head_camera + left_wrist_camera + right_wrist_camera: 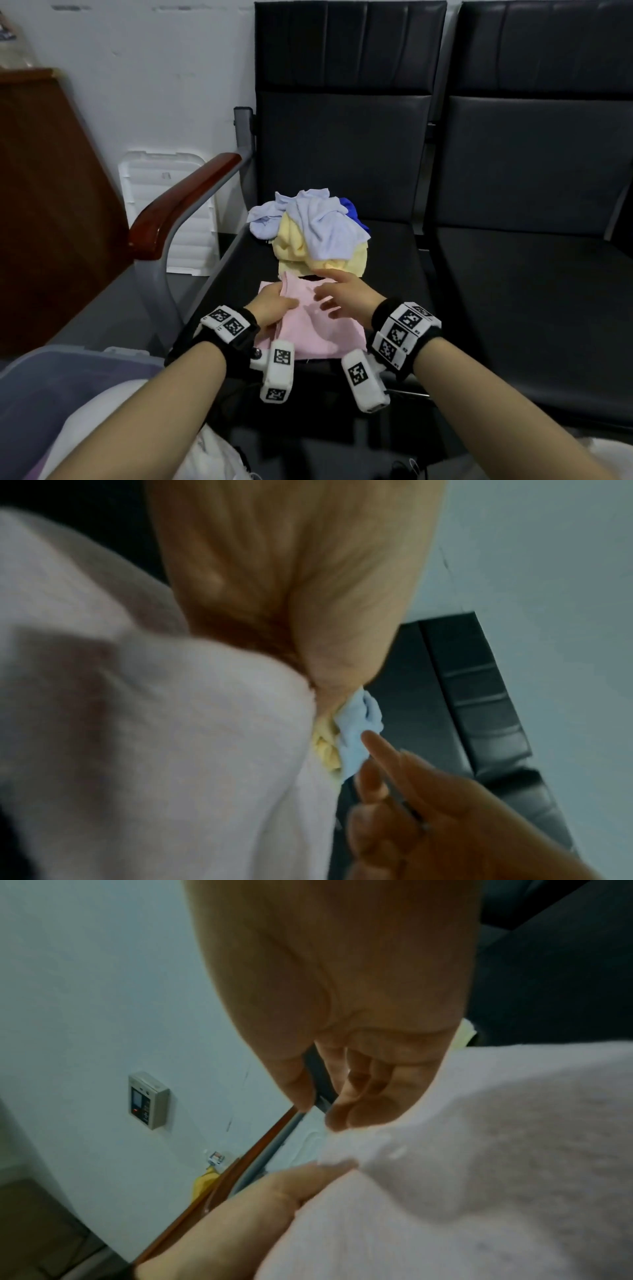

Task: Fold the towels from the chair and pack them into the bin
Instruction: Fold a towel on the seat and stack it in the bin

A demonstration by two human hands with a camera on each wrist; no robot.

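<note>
A pink towel (308,325) lies on the front of the black chair seat (394,267). My left hand (274,305) grips its left part, fingers tucked into a raised fold; the towel (171,750) hides those fingers in the left wrist view. My right hand (337,294) hovers just over the towel's far edge with loosely spread fingers, one fingertip (334,1121) at the cloth (479,1164), holding nothing. Behind lies a crumpled pile: a light blue towel (318,222) on a yellow one (294,246), with dark blue cloth (352,209) peeking out. The translucent bin (68,370) stands at lower left.
A wooden armrest (185,202) on a grey frame borders the seat on the left. A white foam tray (171,212) leans against the wall behind it. A brown cabinet (41,205) stands at far left. A second black seat (531,274) adjoins on the right.
</note>
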